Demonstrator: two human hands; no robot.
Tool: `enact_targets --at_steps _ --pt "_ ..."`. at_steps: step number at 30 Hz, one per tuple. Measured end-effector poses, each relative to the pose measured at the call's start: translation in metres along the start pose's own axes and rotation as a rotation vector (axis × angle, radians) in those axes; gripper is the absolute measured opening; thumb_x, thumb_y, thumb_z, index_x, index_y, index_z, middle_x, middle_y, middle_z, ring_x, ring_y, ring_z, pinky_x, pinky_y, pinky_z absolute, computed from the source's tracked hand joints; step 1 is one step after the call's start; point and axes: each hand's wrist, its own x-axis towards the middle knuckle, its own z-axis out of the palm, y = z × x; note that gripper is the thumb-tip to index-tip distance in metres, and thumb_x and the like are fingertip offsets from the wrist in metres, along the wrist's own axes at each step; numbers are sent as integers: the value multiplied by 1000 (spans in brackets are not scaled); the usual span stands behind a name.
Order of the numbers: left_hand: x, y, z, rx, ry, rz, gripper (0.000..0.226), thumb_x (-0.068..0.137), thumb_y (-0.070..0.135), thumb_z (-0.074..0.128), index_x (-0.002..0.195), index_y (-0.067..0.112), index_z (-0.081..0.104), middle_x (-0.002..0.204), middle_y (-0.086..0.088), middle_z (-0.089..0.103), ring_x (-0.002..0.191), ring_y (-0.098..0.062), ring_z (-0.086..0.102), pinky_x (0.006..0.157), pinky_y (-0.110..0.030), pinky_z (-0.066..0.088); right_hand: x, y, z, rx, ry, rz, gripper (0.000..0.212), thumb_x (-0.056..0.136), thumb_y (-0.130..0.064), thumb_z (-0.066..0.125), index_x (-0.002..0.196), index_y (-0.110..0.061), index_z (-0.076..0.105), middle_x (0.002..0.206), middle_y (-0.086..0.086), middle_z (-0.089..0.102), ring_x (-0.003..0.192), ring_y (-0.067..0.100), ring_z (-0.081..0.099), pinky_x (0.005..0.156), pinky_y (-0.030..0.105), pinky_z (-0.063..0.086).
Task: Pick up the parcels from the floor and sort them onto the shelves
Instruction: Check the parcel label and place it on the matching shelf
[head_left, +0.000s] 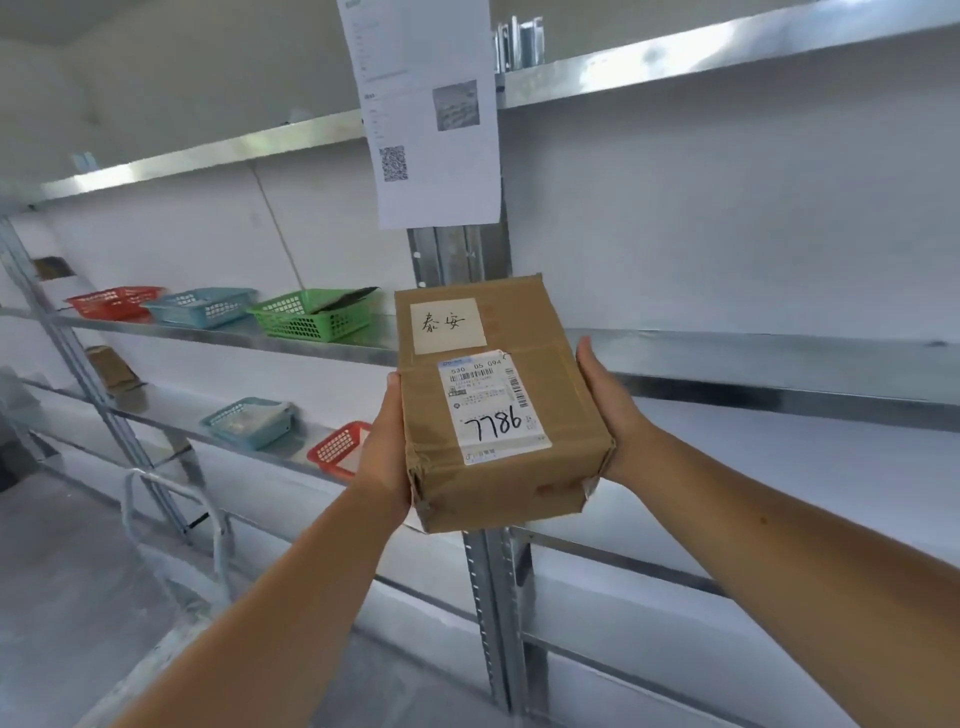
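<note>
The left hand (387, 457) and right hand (608, 410) hold a brown parcel (498, 405) by its sides before metal shelves (727, 358); a green basket (311, 314) sits on one shelf.

Parcel (498, 400) between left hand (385, 457) and right hand (608, 410), in front of the shelf upright (457, 254), printed sheet (431, 114) above it, row of baskets (202, 307) on the shelf (291, 347) to the left, two more baskets (249, 422) one level below.

White wall (727, 208), grey floor (62, 582), daylight.

Both arms stretched forward, forearms angling inward. Left hand (387, 447) and right hand (605, 410) hold the parcel (498, 405) between them, thumbs along its sides.
</note>
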Motion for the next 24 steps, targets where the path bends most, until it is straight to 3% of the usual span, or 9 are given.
enact_targets --at_steps 2,4,8,11,14,16,19,21,24 --pt "-4 -6 20 -14 -63 -33 59 95 72 48 119 26 75 119 -11 81 98 -33 80 88 -55 63 -17 -3 -15 24 52 -23 70 100 -74 40 116 -22 84 124 13 80 110 34 78 102 51 59" --pt "-4 -14 36 -4 -98 -54 58 96 71 49 123 26 73 121 -10 80 106 -35 78 98 -56 59 -34 -7 -29 40 103 -48 67 101 -72 42 110 -23 86 121 12 81 105 33 80 95 49 61" --pt "-5 -37 66 9 -122 -116 69 86 75 60 131 24 72 125 -12 78 118 -40 72 109 -61 50 -67 -13 -62 46 208 -70 68 98 -74 47 130 -22 78 131 13 77 119 36 75 100 51 59" --pt "-13 -56 95 19 -195 -135 72 78 77 69 127 24 76 129 -13 77 118 -39 72 110 -59 50 -99 -23 -89 58 291 -127 65 97 -72 53 130 -23 78 133 12 77 121 37 74 106 53 57" --pt "-28 -75 129 43 -230 -135 55 92 71 57 115 25 78 118 -11 81 111 -37 74 106 -56 53 -136 -37 -114 60 330 -185 59 100 -67 52 120 -21 82 125 12 80 111 34 78 102 51 59" --pt "-42 -87 154 56 -262 -154 55 93 71 53 119 27 75 117 -10 81 116 -37 72 108 -58 51 -159 -45 -133 54 368 -220 57 101 -66 53 117 -20 83 121 12 81 105 33 80 98 50 60" --pt "-65 -106 191 62 -333 -181 61 95 71 50 132 28 71 124 -10 79 120 -39 71 110 -59 50 -193 -53 -167 71 404 -267 62 95 -69 61 128 -20 79 133 14 76 121 37 74 113 57 52" --pt "-81 -117 216 77 -374 -181 60 97 70 48 134 28 70 125 -10 79 119 -38 71 104 -56 54 -216 -58 -190 93 426 -291 66 94 -70 62 132 -19 77 138 14 74 126 40 71 117 60 48" --pt "-116 -133 259 123 -447 -167 54 100 66 46 128 28 73 120 -7 81 108 -31 77 82 -44 61 -260 -67 -226 165 416 -314 69 98 -69 56 139 -17 72 143 17 70 130 42 68 117 60 47"
